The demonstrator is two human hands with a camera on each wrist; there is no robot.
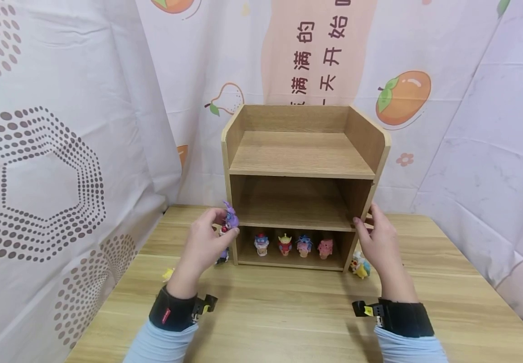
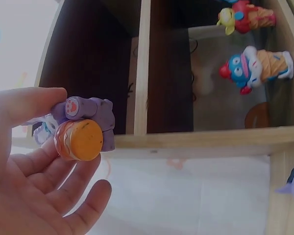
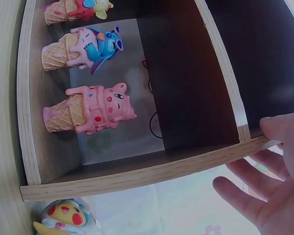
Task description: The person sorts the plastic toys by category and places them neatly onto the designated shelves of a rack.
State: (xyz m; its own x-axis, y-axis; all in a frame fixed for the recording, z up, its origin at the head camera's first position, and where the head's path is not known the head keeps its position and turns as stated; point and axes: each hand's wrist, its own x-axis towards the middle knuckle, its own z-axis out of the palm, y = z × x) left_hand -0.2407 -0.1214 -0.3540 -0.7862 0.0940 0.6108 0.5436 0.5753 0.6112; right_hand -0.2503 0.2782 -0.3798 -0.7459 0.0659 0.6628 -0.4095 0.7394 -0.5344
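In the head view my left hand (image 1: 203,243) is just left of a wooden shelf unit (image 1: 302,151), at the height of its middle board. It pinches a small purple toy figurine (image 2: 95,110) with a round orange base, thumb on one side and fingers on the other. My right hand (image 1: 381,241) grips the unit's right side panel (image 3: 152,175), with the thumb at the inner edge and the fingers around the outside. Several ice-cream-cone figurines stand in a row in the bottom compartment, among them a pink one (image 3: 105,110) and a blue one with a red cap (image 2: 247,68).
A yellow figurine (image 1: 360,266) rests on the wooden table (image 1: 279,312) by the unit's right foot. Another purple figurine (image 1: 222,257) stands by its left side, and a small yellow thing (image 1: 168,275) lies near my left wrist. A printed curtain (image 1: 189,55) hangs behind.
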